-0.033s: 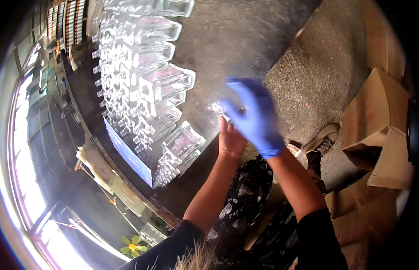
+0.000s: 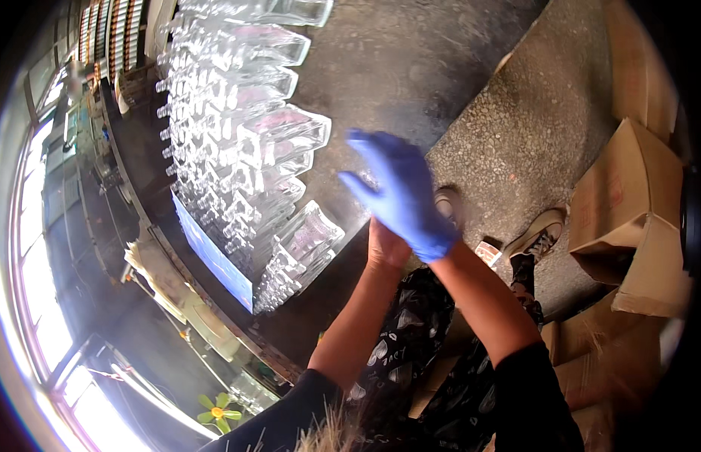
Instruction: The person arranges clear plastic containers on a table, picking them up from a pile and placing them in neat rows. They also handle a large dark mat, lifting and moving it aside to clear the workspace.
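Observation:
My right hand (image 2: 399,196) wears a blue glove, with its thumb and fingers spread apart and nothing seen in its grasp. It lies across the front of my left hand (image 2: 386,247), which is bare. The left hand's fingers are hidden behind the glove, so I cannot make out their pose. Both hands are over the near edge of a dark table (image 2: 395,68). Left of them, rows of clear glass bottles (image 2: 286,135) lie on their sides, necks pointing left. A smaller group of clear bottles (image 2: 309,233) lies nearest my left hand.
A blue panel (image 2: 213,252) stands by the bottle necks. To the right are an open cardboard box (image 2: 618,196) and more cardboard (image 2: 614,369) below it. A small printed card (image 2: 487,253) lies on the speckled floor (image 2: 531,128) by a shoe (image 2: 539,235). A yellow-green flower-shaped object (image 2: 218,413) is at lower left.
The gloved right hand has shifted left and now covers the left hand's fingertips, which showed before. Another shoe has come into view behind the right wrist.

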The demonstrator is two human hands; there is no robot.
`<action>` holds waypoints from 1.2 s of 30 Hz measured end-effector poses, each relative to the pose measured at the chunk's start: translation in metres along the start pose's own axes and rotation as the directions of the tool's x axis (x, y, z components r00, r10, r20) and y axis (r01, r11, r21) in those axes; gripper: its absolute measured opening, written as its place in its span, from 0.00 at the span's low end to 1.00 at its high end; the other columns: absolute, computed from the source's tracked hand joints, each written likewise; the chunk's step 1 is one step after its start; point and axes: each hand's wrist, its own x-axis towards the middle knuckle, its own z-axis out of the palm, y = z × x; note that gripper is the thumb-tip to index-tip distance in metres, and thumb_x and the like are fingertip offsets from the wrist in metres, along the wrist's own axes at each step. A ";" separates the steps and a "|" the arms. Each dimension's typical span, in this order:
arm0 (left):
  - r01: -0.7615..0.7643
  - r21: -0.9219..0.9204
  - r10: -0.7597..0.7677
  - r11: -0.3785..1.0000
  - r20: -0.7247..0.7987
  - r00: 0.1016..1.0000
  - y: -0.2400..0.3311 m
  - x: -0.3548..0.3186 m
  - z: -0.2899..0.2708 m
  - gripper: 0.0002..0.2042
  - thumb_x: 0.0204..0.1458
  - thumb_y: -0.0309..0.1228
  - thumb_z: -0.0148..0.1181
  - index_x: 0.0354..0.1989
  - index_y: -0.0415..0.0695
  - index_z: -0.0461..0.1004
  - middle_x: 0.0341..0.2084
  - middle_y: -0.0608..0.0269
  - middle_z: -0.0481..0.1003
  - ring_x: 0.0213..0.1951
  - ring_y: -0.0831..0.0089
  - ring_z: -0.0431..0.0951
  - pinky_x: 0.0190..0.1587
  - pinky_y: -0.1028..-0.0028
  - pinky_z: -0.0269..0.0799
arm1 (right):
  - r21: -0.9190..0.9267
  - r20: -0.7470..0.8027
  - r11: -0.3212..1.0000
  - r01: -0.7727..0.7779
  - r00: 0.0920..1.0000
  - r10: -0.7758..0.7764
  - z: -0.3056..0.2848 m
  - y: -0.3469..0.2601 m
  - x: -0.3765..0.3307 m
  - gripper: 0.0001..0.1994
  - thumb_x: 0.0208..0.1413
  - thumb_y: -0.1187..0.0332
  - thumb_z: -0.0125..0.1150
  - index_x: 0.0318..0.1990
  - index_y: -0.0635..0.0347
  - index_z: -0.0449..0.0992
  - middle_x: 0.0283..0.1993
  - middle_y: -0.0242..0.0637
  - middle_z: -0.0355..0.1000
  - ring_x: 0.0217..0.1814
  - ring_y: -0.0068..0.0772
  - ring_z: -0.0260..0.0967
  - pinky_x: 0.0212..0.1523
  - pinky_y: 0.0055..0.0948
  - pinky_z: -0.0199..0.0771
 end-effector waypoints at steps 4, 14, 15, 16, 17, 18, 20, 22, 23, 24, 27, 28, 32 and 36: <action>0.147 -0.242 -0.126 0.959 0.101 0.987 0.001 -0.026 -0.023 0.21 0.57 0.46 0.54 0.50 0.44 0.68 0.49 0.61 0.71 0.54 0.68 0.69 0.57 0.69 0.66 | -0.172 0.048 0.982 0.082 0.996 -0.074 0.087 -0.014 0.031 0.37 0.38 0.60 0.72 0.59 0.57 0.64 0.51 0.38 0.66 0.43 0.37 0.69 0.39 0.34 0.69; 0.033 0.044 -0.030 0.998 -0.080 0.996 0.025 -0.004 -0.055 0.24 0.60 0.44 0.46 0.57 0.38 0.62 0.51 0.54 0.68 0.53 0.63 0.69 0.57 0.64 0.66 | 0.034 -0.059 0.996 0.088 0.995 -0.086 0.037 -0.005 -0.016 0.32 0.46 0.64 0.67 0.57 0.68 0.62 0.46 0.47 0.70 0.41 0.40 0.72 0.40 0.35 0.75; 0.180 -0.399 -0.162 0.899 0.079 0.984 0.024 0.000 -0.050 0.26 0.59 0.44 0.47 0.59 0.38 0.60 0.53 0.53 0.66 0.55 0.62 0.67 0.59 0.63 0.64 | 0.007 -0.049 0.999 0.051 0.998 -0.050 0.011 0.000 -0.037 0.31 0.47 0.62 0.66 0.57 0.66 0.63 0.51 0.47 0.69 0.43 0.41 0.73 0.41 0.33 0.75; 0.151 -0.354 -0.133 0.923 0.074 0.988 0.022 0.003 -0.060 0.27 0.59 0.45 0.48 0.60 0.38 0.59 0.54 0.53 0.66 0.56 0.61 0.66 0.60 0.62 0.62 | 0.007 -0.033 1.000 0.019 0.999 -0.018 -0.022 -0.002 -0.055 0.30 0.47 0.61 0.66 0.56 0.64 0.64 0.54 0.47 0.68 0.43 0.42 0.74 0.41 0.32 0.76; 0.127 -0.307 -0.110 0.943 0.072 0.991 0.019 0.006 -0.066 0.28 0.58 0.45 0.49 0.60 0.38 0.58 0.55 0.53 0.66 0.58 0.60 0.65 0.61 0.61 0.61 | -0.013 -0.030 0.998 -0.055 0.998 0.055 -0.053 -0.005 -0.076 0.29 0.46 0.62 0.67 0.55 0.64 0.65 0.55 0.46 0.68 0.45 0.41 0.75 0.43 0.31 0.76; -0.066 0.255 0.070 0.965 -0.004 0.998 0.015 0.010 -0.081 0.29 0.57 0.46 0.51 0.60 0.38 0.58 0.54 0.53 0.66 0.58 0.60 0.64 0.62 0.59 0.59 | -0.077 -0.094 0.995 -0.069 0.994 0.062 -0.078 -0.001 -0.096 0.31 0.44 0.63 0.70 0.55 0.64 0.65 0.55 0.47 0.68 0.47 0.43 0.74 0.44 0.31 0.78; 0.054 0.095 -0.063 0.994 0.090 0.994 0.025 0.003 -0.073 0.26 0.57 0.46 0.52 0.55 0.37 0.64 0.54 0.52 0.68 0.55 0.59 0.69 0.60 0.56 0.64 | -0.191 -0.182 0.966 -0.176 0.973 0.141 -0.113 0.009 -0.132 0.33 0.40 0.64 0.72 0.55 0.64 0.65 0.53 0.49 0.69 0.48 0.46 0.74 0.43 0.31 0.80; 0.013 -0.396 -0.069 0.918 -0.128 0.989 0.033 0.008 -0.081 0.23 0.58 0.44 0.50 0.52 0.35 0.66 0.53 0.50 0.69 0.53 0.58 0.71 0.58 0.59 0.67 | -0.282 -0.276 0.932 -0.227 0.950 0.148 -0.124 0.032 -0.161 0.33 0.42 0.66 0.72 0.56 0.64 0.64 0.52 0.48 0.69 0.46 0.44 0.75 0.42 0.30 0.80; 0.040 -0.393 -0.076 0.919 -0.075 0.994 0.034 0.009 -0.082 0.23 0.60 0.42 0.49 0.53 0.33 0.64 0.51 0.49 0.71 0.54 0.59 0.70 0.58 0.60 0.67 | -0.270 -0.268 0.925 -0.266 0.944 0.194 -0.119 0.050 -0.170 0.33 0.42 0.67 0.71 0.57 0.63 0.63 0.53 0.48 0.68 0.45 0.44 0.75 0.41 0.30 0.81; 0.063 -0.421 -0.106 0.905 -0.079 0.991 0.032 0.008 -0.074 0.23 0.60 0.41 0.48 0.54 0.33 0.64 0.51 0.49 0.70 0.54 0.59 0.70 0.58 0.60 0.67 | -0.263 -0.259 0.913 -0.313 0.934 0.246 -0.112 0.069 -0.178 0.33 0.43 0.67 0.71 0.58 0.63 0.62 0.53 0.48 0.68 0.44 0.43 0.75 0.40 0.30 0.81; 0.067 -0.478 -0.139 0.876 -0.118 0.983 0.033 0.009 -0.065 0.24 0.60 0.40 0.48 0.57 0.32 0.61 0.53 0.48 0.69 0.54 0.58 0.70 0.57 0.60 0.67 | -0.222 -0.241 0.922 -0.318 0.934 0.264 -0.080 0.102 -0.172 0.31 0.46 0.65 0.68 0.58 0.63 0.62 0.53 0.49 0.68 0.40 0.40 0.76 0.35 0.31 0.80; 0.071 -0.485 -0.148 0.872 -0.123 0.981 0.034 0.007 -0.063 0.24 0.60 0.39 0.48 0.57 0.32 0.61 0.53 0.48 0.69 0.54 0.58 0.70 0.57 0.60 0.68 | -0.207 -0.215 0.926 -0.315 0.938 0.271 -0.070 0.110 -0.166 0.31 0.47 0.65 0.67 0.58 0.63 0.62 0.53 0.49 0.68 0.39 0.40 0.76 0.35 0.32 0.79; 0.051 -0.521 -0.157 0.852 -0.160 0.975 0.035 0.002 -0.053 0.23 0.60 0.38 0.48 0.57 0.33 0.61 0.53 0.47 0.69 0.55 0.57 0.70 0.54 0.62 0.70 | -0.162 -0.267 0.953 -0.255 0.941 0.206 -0.034 0.137 -0.142 0.28 0.49 0.65 0.65 0.57 0.64 0.63 0.54 0.48 0.67 0.39 0.42 0.75 0.36 0.33 0.78; -0.003 -0.501 -0.114 0.865 -0.203 0.973 0.035 0.002 -0.055 0.22 0.60 0.36 0.48 0.58 0.34 0.61 0.54 0.48 0.68 0.55 0.57 0.70 0.52 0.63 0.72 | -0.134 -0.269 0.969 -0.208 0.949 0.166 -0.019 0.151 -0.122 0.26 0.50 0.68 0.63 0.56 0.65 0.64 0.54 0.47 0.66 0.40 0.43 0.74 0.38 0.33 0.78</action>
